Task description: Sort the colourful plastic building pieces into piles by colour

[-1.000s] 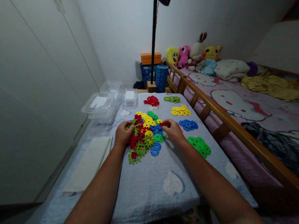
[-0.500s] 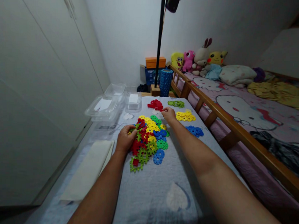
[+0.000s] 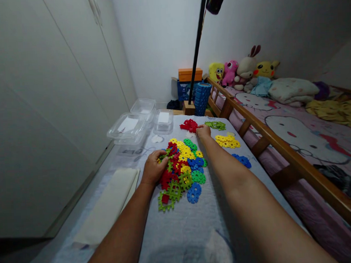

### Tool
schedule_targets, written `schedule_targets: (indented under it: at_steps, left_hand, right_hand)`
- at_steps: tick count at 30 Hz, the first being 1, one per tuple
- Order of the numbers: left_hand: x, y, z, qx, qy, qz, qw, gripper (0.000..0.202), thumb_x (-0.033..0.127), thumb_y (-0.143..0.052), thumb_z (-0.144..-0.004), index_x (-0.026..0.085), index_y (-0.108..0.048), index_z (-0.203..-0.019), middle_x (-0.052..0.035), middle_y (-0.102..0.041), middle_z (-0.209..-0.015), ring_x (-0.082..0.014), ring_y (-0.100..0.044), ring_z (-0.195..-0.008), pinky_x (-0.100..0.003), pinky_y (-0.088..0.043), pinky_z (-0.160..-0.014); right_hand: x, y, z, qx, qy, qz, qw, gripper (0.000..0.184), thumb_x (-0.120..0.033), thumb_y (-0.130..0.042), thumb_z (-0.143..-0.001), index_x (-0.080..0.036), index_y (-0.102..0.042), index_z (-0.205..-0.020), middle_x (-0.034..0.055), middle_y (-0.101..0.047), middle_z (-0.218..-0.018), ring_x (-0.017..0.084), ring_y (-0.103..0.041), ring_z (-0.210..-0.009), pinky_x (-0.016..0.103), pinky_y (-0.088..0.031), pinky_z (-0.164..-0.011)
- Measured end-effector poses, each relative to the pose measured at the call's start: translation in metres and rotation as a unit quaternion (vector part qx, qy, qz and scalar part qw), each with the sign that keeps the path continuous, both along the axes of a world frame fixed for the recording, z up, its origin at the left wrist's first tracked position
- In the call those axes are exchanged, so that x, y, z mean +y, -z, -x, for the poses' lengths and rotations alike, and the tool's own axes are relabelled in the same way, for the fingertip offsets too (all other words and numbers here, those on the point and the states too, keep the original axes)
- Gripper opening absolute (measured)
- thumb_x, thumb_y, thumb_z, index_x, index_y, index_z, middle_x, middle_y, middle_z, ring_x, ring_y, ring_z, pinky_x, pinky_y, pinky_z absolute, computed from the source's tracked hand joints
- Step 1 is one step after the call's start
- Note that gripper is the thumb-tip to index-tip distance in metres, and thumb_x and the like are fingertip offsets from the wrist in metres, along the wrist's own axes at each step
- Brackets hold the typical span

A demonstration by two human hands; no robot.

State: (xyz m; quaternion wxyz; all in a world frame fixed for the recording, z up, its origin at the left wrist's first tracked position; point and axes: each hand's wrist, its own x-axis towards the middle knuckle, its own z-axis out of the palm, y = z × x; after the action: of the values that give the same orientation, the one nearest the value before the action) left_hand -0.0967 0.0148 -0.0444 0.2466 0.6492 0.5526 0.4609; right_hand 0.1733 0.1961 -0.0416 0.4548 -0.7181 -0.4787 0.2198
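A mixed heap of red, yellow, green and blue plastic interlocking pieces point(image 3: 182, 164) lies on a pale quilted table cover point(image 3: 185, 232). My left hand point(image 3: 154, 168) rests at the heap's left edge, fingers curled on a green piece. My right hand point(image 3: 203, 131) is stretched far forward, fingers closed at the edge of a small pile of red pieces point(image 3: 189, 125). What it holds, if anything, is hidden. Sorted piles lie to the right: light green point(image 3: 216, 125), yellow point(image 3: 227, 141) and blue point(image 3: 242, 161).
Clear plastic containers point(image 3: 129, 127) stand at the back left, one small tub point(image 3: 163, 120) beside them. A folded cream cloth point(image 3: 109, 204) lies at the left. A wooden bed rail point(image 3: 281, 150) runs along the right. A black pole point(image 3: 196, 49) rises behind the table.
My right hand went from the mixed heap forward to the red pile at the back. My left hand stayed at the heap's left edge. The view has shifted, hiding the dark green pile.
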Motion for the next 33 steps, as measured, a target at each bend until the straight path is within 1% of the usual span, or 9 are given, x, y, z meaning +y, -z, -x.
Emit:
schedule_targets:
  at_steps: [3,7,11,15,20,25,29,31,33]
  left_hand:
    - [0.0,0.0,-0.001,0.002,0.001,0.001,1.0,0.027,0.039,-0.061,-0.079,0.021,-0.071,-0.097,-0.0094,-0.073,-0.109,-0.0288,-0.067,-0.109,-0.047,-0.049,-0.106]
    - [0.0,0.0,-0.001,0.002,0.002,0.001,1.0,0.025,0.037,-0.061,-0.079,0.022,-0.071,-0.096,-0.0091,-0.073,-0.109,-0.0286,-0.067,-0.109,-0.047,-0.049,-0.106]
    - [0.0,0.0,-0.001,0.001,0.004,-0.001,1.0,0.022,0.035,-0.063,-0.079,0.023,-0.07,-0.095,-0.0084,-0.073,-0.11,-0.0282,-0.066,-0.111,-0.047,-0.049,-0.108]
    - [0.0,0.001,-0.001,0.002,0.003,-0.004,1.0,0.021,0.035,-0.063,-0.079,0.023,-0.071,-0.094,-0.0082,-0.074,-0.11,-0.028,-0.067,-0.11,-0.046,-0.049,-0.107]
    - [0.001,0.002,-0.001,0.007,0.003,-0.006,1.0,0.022,0.035,-0.063,-0.08,0.023,-0.071,-0.096,-0.0082,-0.073,-0.11,-0.0279,-0.066,-0.11,-0.046,-0.049,-0.107]
    - [0.001,0.001,0.0,0.007,0.004,-0.017,1.0,0.021,0.037,-0.064,-0.08,0.023,-0.071,-0.094,-0.0095,-0.07,-0.119,-0.0281,-0.064,-0.118,-0.046,-0.046,-0.112]
    - [0.001,0.0,0.0,0.001,0.005,-0.009,1.0,0.023,0.038,-0.063,-0.081,0.022,-0.071,-0.096,-0.0095,-0.07,-0.121,-0.0276,-0.063,-0.12,-0.045,-0.045,-0.113]
    - [0.0,0.0,0.0,-0.004,0.009,-0.006,1.0,0.025,0.04,-0.062,-0.082,0.021,-0.071,-0.096,-0.01,-0.07,-0.12,-0.0277,-0.063,-0.119,-0.045,-0.045,-0.113]
    - [0.0,-0.001,0.0,-0.008,0.012,-0.004,1.0,0.026,0.041,-0.061,-0.082,0.021,-0.071,-0.097,-0.0102,-0.07,-0.119,-0.0277,-0.064,-0.118,-0.045,-0.045,-0.113]
  right_hand:
    - [0.007,0.0,0.0,0.006,0.03,0.021,0.999,0.031,-0.014,-0.056,-0.061,-0.016,-0.07,-0.088,0.0028,-0.07,-0.077,0.016,-0.059,-0.066,0.025,-0.048,-0.067]
    - [0.011,-0.003,0.002,0.0,0.035,0.021,0.999,0.034,-0.011,-0.056,-0.063,-0.017,-0.072,-0.092,0.0027,-0.071,-0.083,0.016,-0.06,-0.068,0.024,-0.047,-0.068]
    - [0.01,-0.004,0.004,-0.008,0.013,0.018,1.0,0.038,-0.009,-0.055,-0.063,-0.017,-0.073,-0.096,0.0019,-0.071,-0.083,0.016,-0.06,-0.07,0.025,-0.047,-0.07]
    - [0.002,-0.006,0.003,-0.005,-0.008,0.006,1.0,0.041,-0.01,-0.053,-0.063,-0.017,-0.073,-0.099,0.0021,-0.071,-0.082,0.017,-0.061,-0.073,0.025,-0.047,-0.071]
    - [-0.026,-0.008,0.006,0.041,-0.021,-0.03,0.998,0.037,-0.02,-0.054,-0.066,-0.017,-0.07,-0.099,0.0026,-0.07,-0.081,0.017,-0.061,-0.072,0.026,-0.049,-0.069]
    - [-0.069,-0.003,0.011,0.083,-0.084,-0.042,0.992,0.027,-0.028,-0.056,-0.068,-0.018,-0.068,-0.09,0.0019,-0.069,-0.081,0.017,-0.061,-0.071,0.028,-0.05,-0.069]
    - [-0.094,0.003,0.013,0.017,-0.121,-0.019,0.992,0.017,-0.027,-0.059,-0.07,-0.019,-0.068,-0.082,0.0016,-0.071,-0.081,0.019,-0.064,-0.078,0.03,-0.052,-0.077]
    - [-0.1,0.006,0.014,-0.027,-0.13,-0.001,0.991,0.018,-0.023,-0.06,-0.072,-0.019,-0.07,-0.086,0.0024,-0.072,-0.086,0.019,-0.065,-0.082,0.031,-0.052,-0.082]
    - [-0.104,0.008,0.014,-0.075,-0.14,0.009,0.987,0.023,-0.017,-0.059,-0.073,-0.018,-0.072,-0.092,0.0042,-0.074,-0.095,0.019,-0.066,-0.088,0.031,-0.052,-0.088]
